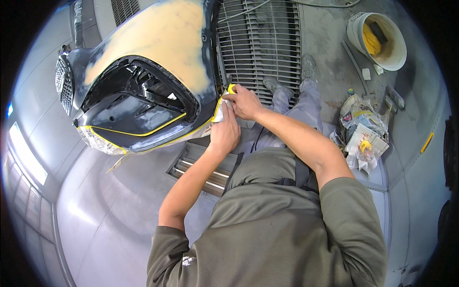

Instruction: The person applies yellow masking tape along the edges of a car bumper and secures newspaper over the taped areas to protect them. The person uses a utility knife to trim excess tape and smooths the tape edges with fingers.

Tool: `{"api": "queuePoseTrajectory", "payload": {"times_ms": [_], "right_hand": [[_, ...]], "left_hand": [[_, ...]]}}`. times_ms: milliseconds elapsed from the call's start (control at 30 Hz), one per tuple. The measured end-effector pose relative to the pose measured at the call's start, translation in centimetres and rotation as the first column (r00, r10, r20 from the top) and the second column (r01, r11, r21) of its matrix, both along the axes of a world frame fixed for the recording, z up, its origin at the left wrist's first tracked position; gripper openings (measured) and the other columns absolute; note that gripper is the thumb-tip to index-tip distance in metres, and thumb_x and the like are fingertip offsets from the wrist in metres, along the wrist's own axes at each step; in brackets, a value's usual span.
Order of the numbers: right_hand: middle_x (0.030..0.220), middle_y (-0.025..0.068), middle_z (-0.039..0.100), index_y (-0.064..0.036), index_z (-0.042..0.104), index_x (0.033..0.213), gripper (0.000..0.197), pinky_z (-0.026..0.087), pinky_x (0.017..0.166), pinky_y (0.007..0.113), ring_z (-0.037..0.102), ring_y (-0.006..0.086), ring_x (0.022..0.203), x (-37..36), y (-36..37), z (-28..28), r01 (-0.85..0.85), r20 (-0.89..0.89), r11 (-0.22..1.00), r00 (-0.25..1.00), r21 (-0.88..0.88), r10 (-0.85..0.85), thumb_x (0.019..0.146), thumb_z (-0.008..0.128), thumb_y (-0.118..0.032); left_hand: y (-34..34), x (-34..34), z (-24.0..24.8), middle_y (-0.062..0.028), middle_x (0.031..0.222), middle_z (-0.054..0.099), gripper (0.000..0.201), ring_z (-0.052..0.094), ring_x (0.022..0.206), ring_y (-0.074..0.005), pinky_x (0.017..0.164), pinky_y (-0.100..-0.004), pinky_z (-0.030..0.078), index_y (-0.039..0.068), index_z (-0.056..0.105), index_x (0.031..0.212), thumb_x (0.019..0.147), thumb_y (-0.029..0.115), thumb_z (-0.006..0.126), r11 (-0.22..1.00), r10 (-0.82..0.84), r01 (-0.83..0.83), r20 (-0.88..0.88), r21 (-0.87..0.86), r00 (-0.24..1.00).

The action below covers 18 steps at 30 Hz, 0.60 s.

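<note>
A car bumper (143,43), black and grey with a large sanded beige area, stands at the upper left. Yellow masking tape (158,128) runs around its lower opening and along its bottom edge. At the bumper's near right corner my left hand (225,131) has its fingers pressed together on a strip of white masking paper (218,115). Just beyond it, my right hand (246,104) is closed, pinching at the corner beside a piece of yellow tape (232,89), perhaps the roll. Both hands nearly touch. My fingertips partly hide the tape and paper between them.
Floor grating (258,43) lies beyond my feet, with a hose (330,5) across the top. To the right are a white bucket (392,50) holding a yellow cloth, and a clear plastic bag (359,115) with paper scraps. A smaller floor grate (191,165) is below the bumper.
</note>
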State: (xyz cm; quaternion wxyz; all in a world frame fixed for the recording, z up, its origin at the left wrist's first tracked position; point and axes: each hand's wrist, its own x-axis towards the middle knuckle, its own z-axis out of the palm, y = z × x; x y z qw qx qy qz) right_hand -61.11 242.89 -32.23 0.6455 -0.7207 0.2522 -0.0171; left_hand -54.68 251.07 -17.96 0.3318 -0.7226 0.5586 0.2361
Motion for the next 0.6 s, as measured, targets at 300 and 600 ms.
{"api": "queuePoseTrajectory", "payload": {"times_ms": [300,600], "right_hand": [[0.135,0.0162,0.057,-0.0224,0.07,0.141,0.044,0.041,0.109,0.062,0.055,0.0346,0.135,1.6,-1.2,1.4,-0.165,-0.188,0.978,0.964,0.127,0.187,0.099,0.06,-0.027],[0.13,0.0184,0.065,-0.0084,0.07,0.133,0.045,0.043,0.111,0.057,0.054,0.0399,0.134,5.2,1.8,-4.4,-0.1,-0.027,0.989,0.994,0.11,0.104,0.106,0.046,-0.036]], "left_hand": [[3.2,1.3,4.5,-0.0246,0.175,0.022,0.086,0.077,0.08,-0.0291,0.066,-0.039,0.063,-0.009,0.034,0.16,0.095,0.034,0.071,0.984,0.061,-0.061,0.003,0.168,0.998],[7.4,3.9,6.7,-0.0093,0.179,0.021,0.083,0.064,0.064,-0.0188,0.059,-0.0327,0.057,0.004,0.032,0.168,0.093,0.017,0.064,0.963,-0.251,0.241,0.077,0.118,0.965]]}}
